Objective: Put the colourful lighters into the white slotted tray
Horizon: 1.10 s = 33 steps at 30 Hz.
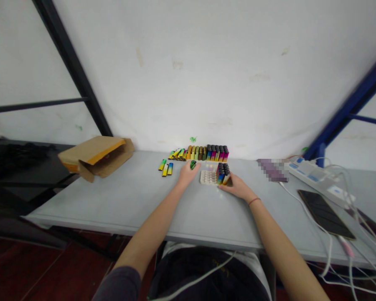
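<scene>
Dark clothing [238, 280] across the person's lap lay nearest the camera, crossed by a white cable [194, 282]. Beyond it, on the grey desk [138, 200], the left hand [188, 172] had its fingers closed around a green-and-black lighter [193, 164], which poked out at the fingertips, left of the pale socketed tray [208, 177] and apart from it. At the tray's right end, the right hand [236, 186] laid its thumb along the near edge; its other fingers were mostly hidden, so how firmly they pressed could not be told. Black-topped lighters [223, 173] stood upright in the tray's right part, just beside those fingers, while bare sockets showed on the left.

Behind stood blocks of pink-and-blue lighters [217, 154] and yellowish lighters [196, 153], with a pile of lighters [177, 154] lying next to them. Three loose lighters [170, 169] lay left of the left hand.
</scene>
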{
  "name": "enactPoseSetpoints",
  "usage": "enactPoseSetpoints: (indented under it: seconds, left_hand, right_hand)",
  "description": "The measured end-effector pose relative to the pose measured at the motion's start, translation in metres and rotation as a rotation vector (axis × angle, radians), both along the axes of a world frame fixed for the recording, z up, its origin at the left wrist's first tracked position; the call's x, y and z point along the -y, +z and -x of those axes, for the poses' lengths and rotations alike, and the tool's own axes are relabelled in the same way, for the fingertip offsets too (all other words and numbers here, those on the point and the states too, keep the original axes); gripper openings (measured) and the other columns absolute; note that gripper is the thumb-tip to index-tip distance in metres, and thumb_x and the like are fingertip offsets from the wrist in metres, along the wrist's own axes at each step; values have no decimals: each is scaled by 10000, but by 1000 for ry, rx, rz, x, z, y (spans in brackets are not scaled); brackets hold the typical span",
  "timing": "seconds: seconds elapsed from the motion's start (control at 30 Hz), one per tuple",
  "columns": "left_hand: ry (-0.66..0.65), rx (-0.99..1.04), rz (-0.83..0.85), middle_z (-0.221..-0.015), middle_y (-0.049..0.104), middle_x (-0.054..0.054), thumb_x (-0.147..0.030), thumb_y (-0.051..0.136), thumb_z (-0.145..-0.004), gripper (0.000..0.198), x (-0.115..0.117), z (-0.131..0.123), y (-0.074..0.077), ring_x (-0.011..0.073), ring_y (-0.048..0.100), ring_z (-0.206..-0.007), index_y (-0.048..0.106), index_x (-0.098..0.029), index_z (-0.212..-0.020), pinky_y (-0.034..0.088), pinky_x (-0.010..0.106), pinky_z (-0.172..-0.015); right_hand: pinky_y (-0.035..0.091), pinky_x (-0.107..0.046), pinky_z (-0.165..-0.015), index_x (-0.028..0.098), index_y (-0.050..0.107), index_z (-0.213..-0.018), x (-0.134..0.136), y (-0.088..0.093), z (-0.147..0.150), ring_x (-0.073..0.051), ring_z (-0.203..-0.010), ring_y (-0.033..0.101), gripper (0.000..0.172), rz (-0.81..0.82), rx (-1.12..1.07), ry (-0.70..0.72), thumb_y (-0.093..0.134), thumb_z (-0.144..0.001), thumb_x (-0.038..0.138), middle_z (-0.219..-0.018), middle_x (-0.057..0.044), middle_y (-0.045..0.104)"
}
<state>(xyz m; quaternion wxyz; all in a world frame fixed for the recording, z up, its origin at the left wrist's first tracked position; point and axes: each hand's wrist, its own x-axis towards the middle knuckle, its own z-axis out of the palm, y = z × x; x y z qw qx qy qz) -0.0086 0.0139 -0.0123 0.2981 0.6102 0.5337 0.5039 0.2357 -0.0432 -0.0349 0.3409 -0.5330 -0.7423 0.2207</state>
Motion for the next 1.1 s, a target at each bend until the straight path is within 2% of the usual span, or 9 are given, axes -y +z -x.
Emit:
enactPoseSetpoints:
  seconds: [0.13, 0.3, 0.43, 0.57, 0.7, 0.93, 1.1]
  left_hand:
    - [29, -34, -54, -636, 541, -17, -364, 665, -841, 234, 2, 0, 0, 175, 557, -710, 575, -215, -684, 397, 229, -700]
    - [-48, 98, -98, -719, 587, -8, -323, 619, -890, 175, 0, 0, -2, 165, 574, -754, 584, -217, -756, 426, 231, -748]
    - [-19, 164, -61, -716, 587, -6, -357, 616, -896, 186, -1, -2, -3, 172, 581, -763, 586, -217, -776, 437, 242, -764]
    - [24, 45, -32, -761, 642, 7, -381, 583, -911, 225, 0, -2, -3, 181, 607, -815, 614, -198, -783, 449, 257, -802]
    - [44, -61, -16, -829, 697, 29, -335, 542, -920, 207, -1, -2, -4, 191, 639, -859, 649, -183, -829, 461, 270, -824]
    - [93, -179, -15, -798, 690, 45, -269, 512, -920, 149, -10, -2, -7, 213, 656, -868, 621, -194, -851, 482, 293, -810]
    - [134, -190, -4, -783, 669, 46, -258, 512, -925, 131, -9, -4, -5, 217, 656, -849, 600, -205, -843, 479, 297, -796]
  right_hand:
    - [516, -471, -1003, 162, 564, -1270, 0, 0, 0, -319, -1112, 668, 597, 4, 10, -2, 773, -760, 390, -1241, -150, 699]
    - [517, -470, -1002, 167, 565, -1277, 0, -1, -1, -319, -1108, 669, 606, -2, 14, -3, 776, -756, 393, -1237, -142, 703]
    - [516, -458, -1006, 165, 575, -1269, 0, -1, -1, -316, -1104, 670, 603, -26, 21, -7, 778, -752, 402, -1233, -139, 705]
    - [526, -449, -984, 147, 583, -1255, 0, 0, -1, -321, -1085, 674, 601, -12, 31, -19, 775, -749, 407, -1210, -148, 712]
    - [532, -443, -976, 163, 609, -1213, 0, 0, 0, -318, -1073, 678, 559, -25, 21, -22, 783, -738, 400, -1200, -139, 717]
    - [529, -448, -974, 163, 607, -1220, 1, 1, -1, -316, -1065, 679, 555, -24, 22, -16, 782, -746, 393, -1199, -137, 720]
    - [533, -442, -959, 162, 598, -1220, 1, 2, 0, -313, -1048, 680, 557, -30, 20, -17, 777, -744, 392, -1187, -138, 723]
